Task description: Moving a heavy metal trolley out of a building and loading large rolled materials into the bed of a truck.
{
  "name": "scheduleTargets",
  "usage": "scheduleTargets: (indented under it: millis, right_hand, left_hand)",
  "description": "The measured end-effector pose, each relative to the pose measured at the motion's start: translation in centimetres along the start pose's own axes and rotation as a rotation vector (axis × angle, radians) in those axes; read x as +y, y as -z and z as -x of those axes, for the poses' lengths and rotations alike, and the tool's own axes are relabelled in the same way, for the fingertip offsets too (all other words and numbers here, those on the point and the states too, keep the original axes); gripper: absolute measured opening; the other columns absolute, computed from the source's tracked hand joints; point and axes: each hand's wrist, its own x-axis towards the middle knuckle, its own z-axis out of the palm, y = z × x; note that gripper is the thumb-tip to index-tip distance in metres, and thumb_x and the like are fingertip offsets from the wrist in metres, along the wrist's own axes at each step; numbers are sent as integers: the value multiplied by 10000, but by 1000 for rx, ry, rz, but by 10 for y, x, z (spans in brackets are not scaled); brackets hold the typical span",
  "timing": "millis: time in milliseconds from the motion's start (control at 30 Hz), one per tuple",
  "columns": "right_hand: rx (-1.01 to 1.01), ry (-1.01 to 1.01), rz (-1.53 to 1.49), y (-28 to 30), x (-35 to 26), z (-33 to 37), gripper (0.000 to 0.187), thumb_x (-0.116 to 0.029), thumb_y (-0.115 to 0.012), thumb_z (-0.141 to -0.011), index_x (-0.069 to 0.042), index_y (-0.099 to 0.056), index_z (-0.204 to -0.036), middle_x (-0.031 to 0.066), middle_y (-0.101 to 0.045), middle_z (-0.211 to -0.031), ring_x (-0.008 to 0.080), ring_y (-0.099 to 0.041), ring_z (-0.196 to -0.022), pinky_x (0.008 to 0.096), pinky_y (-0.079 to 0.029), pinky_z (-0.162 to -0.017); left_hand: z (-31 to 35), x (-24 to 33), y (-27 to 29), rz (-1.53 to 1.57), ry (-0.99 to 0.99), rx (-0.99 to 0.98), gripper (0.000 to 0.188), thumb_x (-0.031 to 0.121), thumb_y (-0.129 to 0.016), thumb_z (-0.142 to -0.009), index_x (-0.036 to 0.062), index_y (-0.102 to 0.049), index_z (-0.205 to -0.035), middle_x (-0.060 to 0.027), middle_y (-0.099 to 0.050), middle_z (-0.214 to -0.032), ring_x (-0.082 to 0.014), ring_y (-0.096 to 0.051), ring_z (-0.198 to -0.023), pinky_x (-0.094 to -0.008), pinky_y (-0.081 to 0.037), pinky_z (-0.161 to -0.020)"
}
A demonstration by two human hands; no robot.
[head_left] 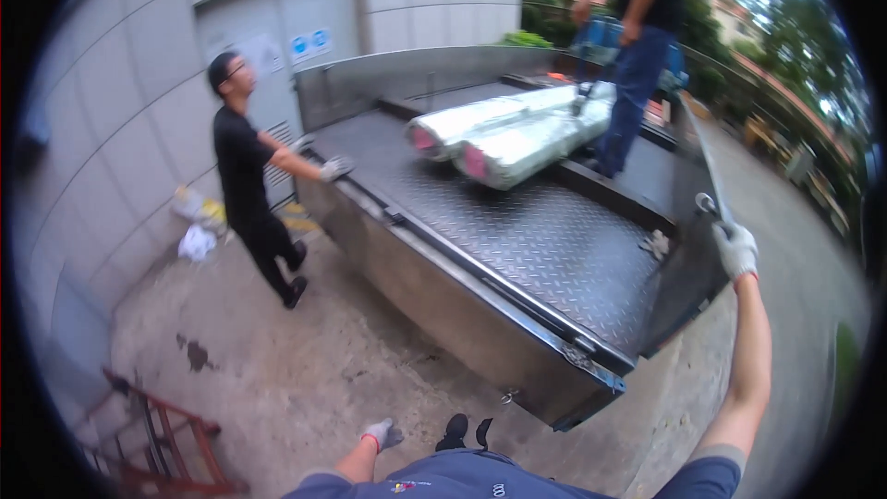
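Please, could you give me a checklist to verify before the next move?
1. White-gloved right grip on the grey metal side panel: ok.
2. White-gloved left grip away from the metal panels: ok.
3. Long silver-wrapped, pink-ended rolls strapped down: cannot tell.
4. Dark tread-plate bed without people: not ok, person in blue trousers stands there.
5. Bed edge without hands: not ok, gloved hand there.

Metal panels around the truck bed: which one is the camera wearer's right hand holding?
The right panel: the right hand grips its top edge at the near corner, touching neither the near panel nor the wall-side panel.
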Motion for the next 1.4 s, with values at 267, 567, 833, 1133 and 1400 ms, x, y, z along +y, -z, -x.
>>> scheduleTargets:
  millis: [267,567,833,1133,1400]
  right_hand:
    - [65,-56,22,22,13,29,326,-331,-706,-928,-40,-780,-1054,232,-744,-954,377,-731,-909,437,-541,-830]
    - [19,-53,19,22,20,23,327,-359,-675,-935,-61,-784,-1015,209,-745,-1017,395,-702,-987,466,-535,-885]
    - [3,-82,45,29,22,29,334,-380,-669,-937,-86,-795,-1034,195,-754,-1028,384,-715,-996,462,-551,-885]
    - [26,-68,24,26,25,28,327,-378,-674,-934,-88,-798,-1019,193,-756,-1023,385,-716,-991,465,-550,-881]
    - [14,-78,-13,29,12,32,331,-377,-676,-931,-83,-797,-1024,199,-755,-1014,390,-716,-982,467,-549,-876]
  left_hand:
    - [-16,5,8,65,13,-3,643,356,-519,-1076,-75,-373,-1530,-331,-419,-1568,-538,-439,-1418,-621,-352,-1194]
    - [-1,-17,22,46,75,-81,667,388,-444,-1088,14,-257,-1608,-322,-286,-1647,-550,-298,-1498,-614,-255,-1240]
    - [-1,-17,12,27,68,-78,654,355,-436,-1092,13,-248,-1618,-310,-280,-1655,-557,-351,-1471,-617,-313,-1214]
    - [-17,-38,29,56,63,-80,641,385,-433,-1098,86,-246,-1633,-317,-272,-1656,-549,-302,-1499,-604,-278,-1231]
    - [9,-35,39,67,44,-45,670,387,-449,-1094,80,-212,-1640,-318,-281,-1653,-563,-328,-1479,-615,-298,-1215]
